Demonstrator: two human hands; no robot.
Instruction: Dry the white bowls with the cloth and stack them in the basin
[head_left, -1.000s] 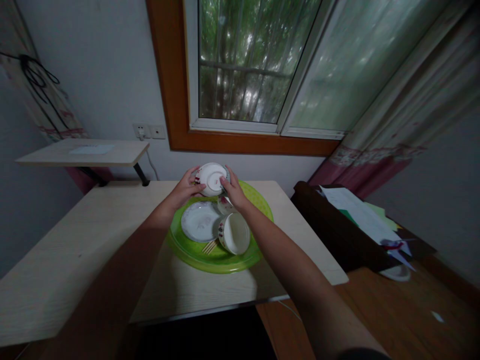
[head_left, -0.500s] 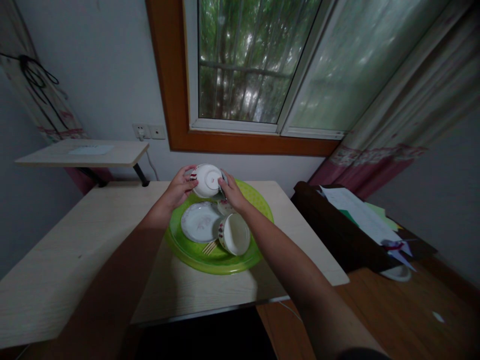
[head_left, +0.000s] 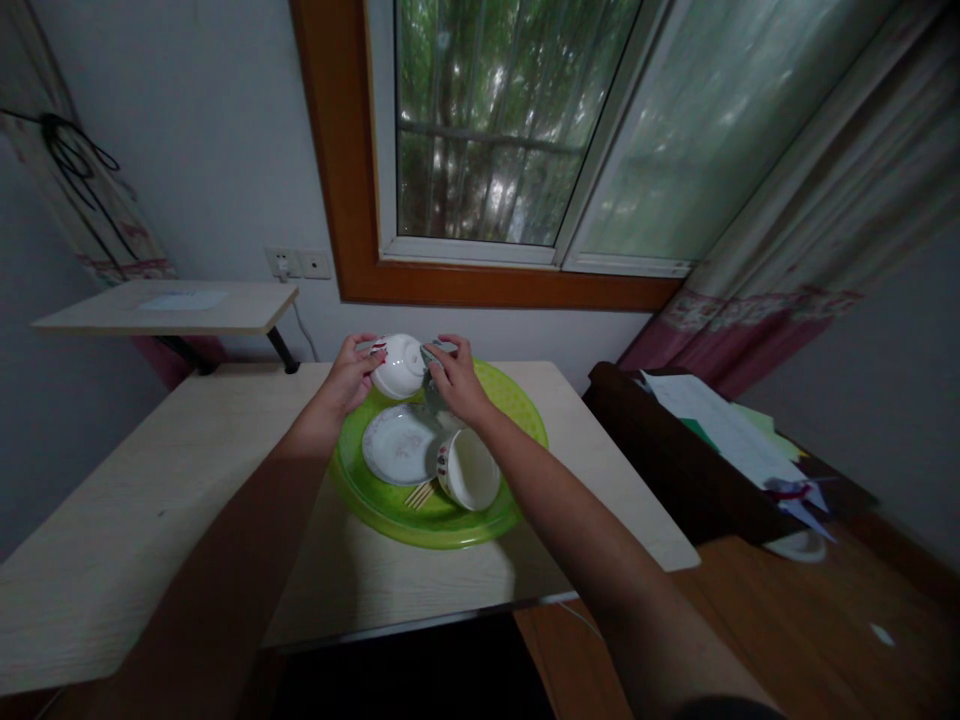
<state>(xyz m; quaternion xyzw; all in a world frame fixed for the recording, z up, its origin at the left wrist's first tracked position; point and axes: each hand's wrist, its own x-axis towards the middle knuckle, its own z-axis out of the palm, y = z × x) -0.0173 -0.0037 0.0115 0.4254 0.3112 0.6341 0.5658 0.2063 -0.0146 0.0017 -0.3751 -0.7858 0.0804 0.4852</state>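
My left hand [head_left: 346, 374] grips a white bowl with red marks [head_left: 397, 366], held bottom-up and tilted above the far side of a round green tray [head_left: 491, 520]. My right hand [head_left: 453, 378] is closed beside the bowl, its fingertips pinched on a small grey thing [head_left: 431, 353] that touches the bowl's rim. In the tray, below my hands, lie a white patterned plate [head_left: 400, 446], a second white bowl [head_left: 470, 468] tipped on its side, and the ends of wooden chopsticks [head_left: 420, 493].
The tray rests on a pale wooden table [head_left: 150, 500] under a window. A small shelf [head_left: 172, 305] juts out at the left. To the right stands a dark low cabinet [head_left: 675, 470] with papers [head_left: 720, 420] on it.
The bowl has turned in my hands and moved slightly left and down, so its base faces away more. My right hand has slid off the bowl to its right rim.
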